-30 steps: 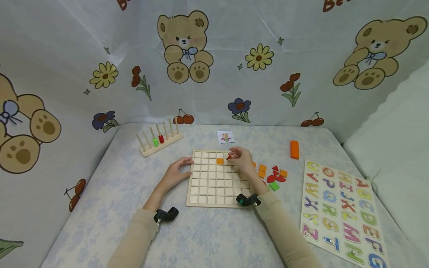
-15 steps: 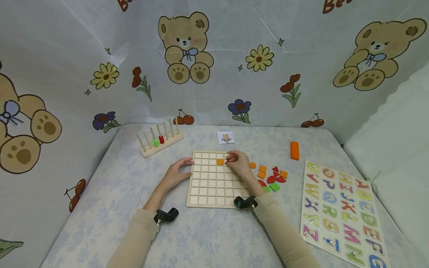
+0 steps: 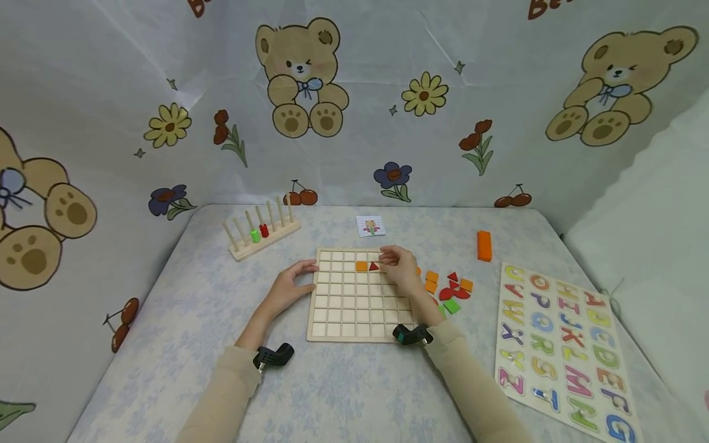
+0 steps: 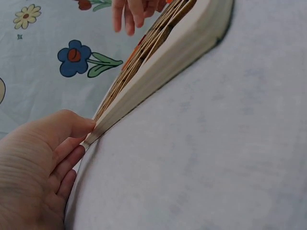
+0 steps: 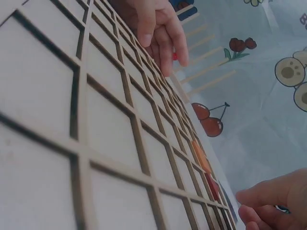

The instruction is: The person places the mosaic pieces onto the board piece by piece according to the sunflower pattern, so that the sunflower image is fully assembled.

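Note:
A wooden grid board (image 3: 335, 317) lies on the table in front of me. An orange square (image 3: 362, 266) sits in a cell of its second row. One cell to the right is a red triangle (image 3: 373, 266). My right hand (image 3: 401, 271) hovers over the upper right of the board, just right of the triangle, its fingers loosely bent with nothing visible between them. On the board's left edge rest the thumb and relaxed fingers of my left hand (image 3: 290, 284); the left wrist view shows the thumb (image 4: 81, 125) touching the rim.
Right of the board lie loose orange squares (image 3: 432, 277), red pieces (image 3: 454, 293) and a green square (image 3: 452, 306). Behind stand a picture card (image 3: 370, 226) and a peg rack (image 3: 266, 239). An orange block (image 3: 484, 246) and a letter board (image 3: 565, 351) are at right.
The right hand lowered the red triangle into the cell beside the orange square, let go of it and drew slightly right. The left hand stayed at the board's edge.

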{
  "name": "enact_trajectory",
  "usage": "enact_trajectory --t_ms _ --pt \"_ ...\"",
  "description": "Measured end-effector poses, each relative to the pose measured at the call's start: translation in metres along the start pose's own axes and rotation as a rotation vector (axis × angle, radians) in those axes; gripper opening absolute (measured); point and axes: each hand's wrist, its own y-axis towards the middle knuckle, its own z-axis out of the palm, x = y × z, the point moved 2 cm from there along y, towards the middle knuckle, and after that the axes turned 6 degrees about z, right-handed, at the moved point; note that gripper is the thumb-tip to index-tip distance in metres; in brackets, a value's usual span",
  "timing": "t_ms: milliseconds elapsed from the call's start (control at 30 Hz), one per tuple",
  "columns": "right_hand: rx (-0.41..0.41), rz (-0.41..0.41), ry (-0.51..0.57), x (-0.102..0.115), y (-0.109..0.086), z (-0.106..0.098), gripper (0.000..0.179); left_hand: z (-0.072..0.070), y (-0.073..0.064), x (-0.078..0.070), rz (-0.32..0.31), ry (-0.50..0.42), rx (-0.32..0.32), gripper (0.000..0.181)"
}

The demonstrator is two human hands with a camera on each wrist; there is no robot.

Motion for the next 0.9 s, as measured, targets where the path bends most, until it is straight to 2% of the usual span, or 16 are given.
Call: enact_trajectory --t_ms 133,400,500,633,767,900 --pt "-0.111 0.039 -0.018 -0.006 -0.008 -0.026 0.036 -0.001 0.0 -0.001 0.006 0.002 -0.003 0.055" --pt "-0.343 0.177 -0.112 -0.037 -0.029 -0.081 0.034 0.001 0.0 0.0 0.01 -0.003 -0.003 0.054" --pt "-0.419 0.222 -0.142 -0.045 -0.035 -0.094 0.036 0.001 -0.001 0.0 0.011 -0.014 0.0 0.054" --pt "-0.449 0.24 -0.177 -0.053 -0.039 -0.102 0.04 0.0 -0.001 -0.001 0.014 -0.014 -0.005 0.053" --pt "-0.454 0.235 -0.231 -0.056 -0.039 -0.101 0.041 0.0 -0.001 -0.001 0.01 -0.017 -0.004 0.053" --pt "-0.471 0.235 -0.238 -0.058 -0.038 -0.101 0.04 0.001 -0.001 0.0 -0.004 -0.02 0.0 0.054"
